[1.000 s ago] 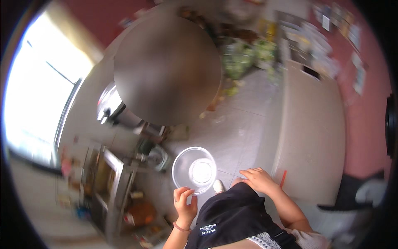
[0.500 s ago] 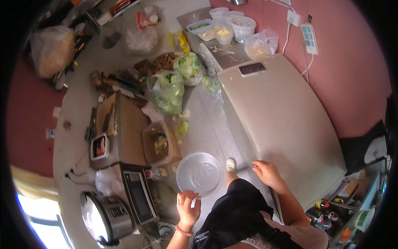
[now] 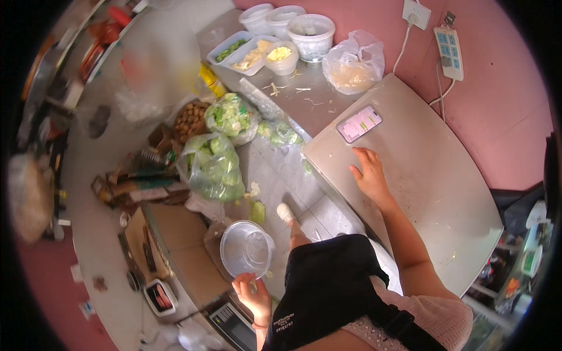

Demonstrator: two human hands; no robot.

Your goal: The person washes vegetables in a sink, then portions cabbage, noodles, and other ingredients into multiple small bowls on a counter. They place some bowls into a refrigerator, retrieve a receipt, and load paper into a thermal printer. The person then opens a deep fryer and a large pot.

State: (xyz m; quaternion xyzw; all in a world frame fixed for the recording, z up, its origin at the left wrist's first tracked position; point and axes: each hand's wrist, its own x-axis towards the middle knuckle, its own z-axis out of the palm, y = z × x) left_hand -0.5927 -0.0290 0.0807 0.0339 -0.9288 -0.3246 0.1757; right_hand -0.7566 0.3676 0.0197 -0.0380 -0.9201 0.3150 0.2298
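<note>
- Brown cardboard box (image 3: 181, 231) noted at left, beside the bowl's outer side; the rim could be caught on its edge if the bowl were swung that way.
- Clear plastic bag of leafy green vegetables (image 3: 213, 169) seen on the grey tiled floor (image 3: 266, 167), just beyond the bowl.
- Round, clear plastic bowl (image 3: 246, 248) held above the floor at the person's left, tilted or level not certain.
- Left hand (image 3: 254, 297): near rim pinched between thumb and fingers. With only one edge gripped, the bowl could be tipped or dropped should the pinch be loosened.
- Pale green leaf scrap (image 3: 257, 212) lying near the white shoe (image 3: 285, 212); a slip could be caused if it were trodden on.
- Lit, flat rectangular phone (image 3: 359, 124) lying on the smooth beige tabletop (image 3: 445, 193), near its corner; could be knocked by a careless sweep.
- Right hand (image 3: 373, 180): nothing held, fingers parted, phone just beyond the fingertips; contact with the tabletop cannot be told.
</note>
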